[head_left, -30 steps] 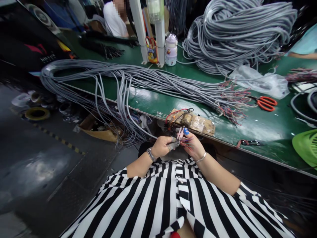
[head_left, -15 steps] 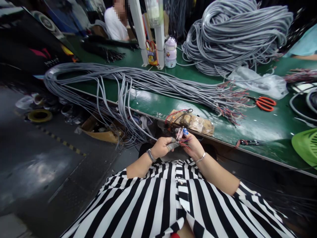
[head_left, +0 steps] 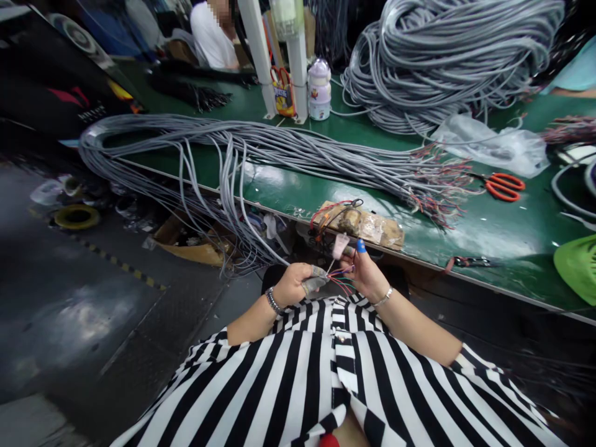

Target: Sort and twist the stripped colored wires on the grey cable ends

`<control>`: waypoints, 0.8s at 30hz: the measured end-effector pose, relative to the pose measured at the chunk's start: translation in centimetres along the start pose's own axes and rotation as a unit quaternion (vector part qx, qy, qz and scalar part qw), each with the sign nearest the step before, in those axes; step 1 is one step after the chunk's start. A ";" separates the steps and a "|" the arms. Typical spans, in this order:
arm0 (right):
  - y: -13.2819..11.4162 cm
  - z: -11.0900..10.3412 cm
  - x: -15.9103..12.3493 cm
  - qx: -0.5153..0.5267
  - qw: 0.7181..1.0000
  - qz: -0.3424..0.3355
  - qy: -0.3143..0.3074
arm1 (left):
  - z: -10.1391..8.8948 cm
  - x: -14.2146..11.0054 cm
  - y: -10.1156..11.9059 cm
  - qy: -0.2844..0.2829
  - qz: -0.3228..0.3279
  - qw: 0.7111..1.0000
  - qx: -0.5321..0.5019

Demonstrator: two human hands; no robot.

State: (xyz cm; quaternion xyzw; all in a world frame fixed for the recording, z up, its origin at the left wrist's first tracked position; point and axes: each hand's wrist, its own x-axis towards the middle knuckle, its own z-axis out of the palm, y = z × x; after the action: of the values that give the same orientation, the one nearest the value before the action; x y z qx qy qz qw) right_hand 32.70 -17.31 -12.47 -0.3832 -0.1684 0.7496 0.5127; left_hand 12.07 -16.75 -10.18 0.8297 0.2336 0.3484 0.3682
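Note:
My left hand [head_left: 295,284], with grey covers on its fingertips, is closed around the end of a grey cable [head_left: 274,253]. Thin coloured wires [head_left: 341,282], among them red, green and purple, fan out of it toward the right. My right hand [head_left: 367,276] is pinched at the far ends of some of these wires, with a blue cover [head_left: 361,246] on one digit. Between the hands, a pale pinkish strip [head_left: 341,246] sticks up; it is blurred, and its kind is unclear. Just beyond lies a taped wooden block [head_left: 370,228] at the bench edge.
A long bundle of grey cables [head_left: 298,146] lies across the green bench [head_left: 493,230], partly hanging over its front edge. Orange-handled scissors [head_left: 505,186], a large cable coil [head_left: 447,68], a bottle [head_left: 319,90] and a green plastic object [head_left: 577,270] are around. A person [head_left: 212,37] sits behind.
My hands have moved slightly apart, and the coloured wires now spread out between them. The pale strip stands farther from my right fingers. The view has shifted a little.

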 end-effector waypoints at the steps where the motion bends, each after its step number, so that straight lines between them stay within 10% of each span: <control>1: -0.1 -0.1 0.0 -0.004 1.000 0.002 -0.001 | -0.1 -0.6 0.2 0.004 0.001 1.000 0.004; 5: -0.2 -0.1 -0.2 -0.007 1.000 0.005 0.001 | -0.3 -3.2 0.2 0.023 -0.065 0.997 -0.041; 11: -0.4 0.6 -0.1 -0.006 0.999 0.018 -0.027 | -0.2 -4.8 -1.1 0.203 -0.195 0.925 -0.254; 24: -0.9 2.0 0.3 -0.092 0.994 -0.054 0.006 | 0.4 1.0 -1.4 0.129 -0.040 0.991 0.009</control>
State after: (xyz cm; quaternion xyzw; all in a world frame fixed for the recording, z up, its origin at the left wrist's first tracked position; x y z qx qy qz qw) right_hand 31.75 -16.38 -10.73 -0.4233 -0.2541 0.6999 0.5162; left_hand 12.86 -15.45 -11.05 0.7713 0.3154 0.4350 0.3411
